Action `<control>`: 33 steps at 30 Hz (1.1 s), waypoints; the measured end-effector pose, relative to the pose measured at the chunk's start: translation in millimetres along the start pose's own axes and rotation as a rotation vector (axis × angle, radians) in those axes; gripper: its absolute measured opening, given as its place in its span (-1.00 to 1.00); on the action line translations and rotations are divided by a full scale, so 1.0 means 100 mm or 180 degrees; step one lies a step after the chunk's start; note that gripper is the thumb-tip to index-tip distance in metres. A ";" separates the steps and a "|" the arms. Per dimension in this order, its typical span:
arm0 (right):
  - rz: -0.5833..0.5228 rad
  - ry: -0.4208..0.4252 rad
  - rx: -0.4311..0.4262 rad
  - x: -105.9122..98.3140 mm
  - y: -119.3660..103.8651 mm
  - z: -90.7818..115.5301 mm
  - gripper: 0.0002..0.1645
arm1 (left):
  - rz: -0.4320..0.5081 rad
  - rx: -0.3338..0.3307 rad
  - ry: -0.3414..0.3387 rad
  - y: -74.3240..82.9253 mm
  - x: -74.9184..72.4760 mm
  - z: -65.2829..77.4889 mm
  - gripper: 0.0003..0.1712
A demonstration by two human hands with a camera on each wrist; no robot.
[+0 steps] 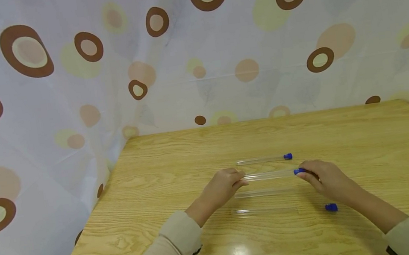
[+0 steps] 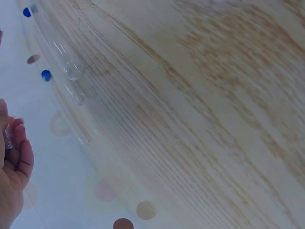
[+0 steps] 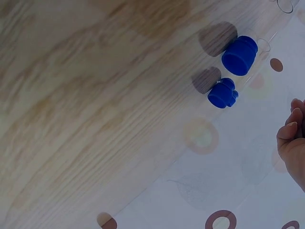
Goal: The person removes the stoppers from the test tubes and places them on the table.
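Note:
Held level over the table is a clear test tube. My left hand grips its left end; in the left wrist view that hand curls around the glass at the image edge. My right hand pinches a blue stopper at the tube's right end. In the right wrist view only part of the right hand shows. Behind the held tube lies a test tube with a blue stopper in its end. Nearer me lie two unstoppered tubes, a middle tube and a front tube.
A loose blue stopper lies below my right hand. The right wrist view shows two loose ones, a larger-looking stopper and another stopper. The wooden table ends against a patterned curtain.

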State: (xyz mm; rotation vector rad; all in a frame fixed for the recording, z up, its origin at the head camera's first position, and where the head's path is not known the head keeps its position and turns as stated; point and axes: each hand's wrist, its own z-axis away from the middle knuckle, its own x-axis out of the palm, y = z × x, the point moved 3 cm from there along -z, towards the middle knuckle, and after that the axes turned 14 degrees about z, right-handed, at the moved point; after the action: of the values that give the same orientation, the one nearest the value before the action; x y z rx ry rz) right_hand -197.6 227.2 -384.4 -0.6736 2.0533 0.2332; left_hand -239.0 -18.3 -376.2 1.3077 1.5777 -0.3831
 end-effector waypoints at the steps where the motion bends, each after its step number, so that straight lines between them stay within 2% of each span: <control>1: -0.0003 0.0011 0.0006 0.00 0.00 0.00 -0.75 | 0.0006 0.0019 0.0008 0.00 0.00 0.00 -0.80; 7: 0.0036 0.0082 0.0034 0.00 -0.02 0.01 -0.74 | 0.0045 0.0090 0.0080 0.00 0.01 0.00 -0.86; 16: 0.0152 0.0194 0.0041 0.00 -0.02 0.03 -0.78 | 0.0099 -0.0041 0.0024 0.02 0.02 -0.01 -0.82; 23: 0.0205 0.0300 0.0038 0.02 -0.02 0.03 -0.74 | 0.0038 -0.0025 0.0028 0.01 0.02 -0.01 -0.86; 27: 0.0222 0.0294 0.0047 0.03 -0.02 0.03 -0.75 | 0.0037 -0.0028 0.0027 0.01 0.01 -0.01 -0.85; 33: 0.0021 0.0138 -0.0068 0.00 -0.01 0.02 -0.85 | 0.0062 -0.0018 0.0061 0.00 0.00 -0.01 -0.82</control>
State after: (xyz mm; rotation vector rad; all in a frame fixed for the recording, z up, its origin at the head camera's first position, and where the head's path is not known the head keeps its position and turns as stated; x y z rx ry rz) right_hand -195.1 227.4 -385.2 -0.6906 2.0974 0.2466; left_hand -239.2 -17.7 -376.2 1.3252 1.5797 -0.3547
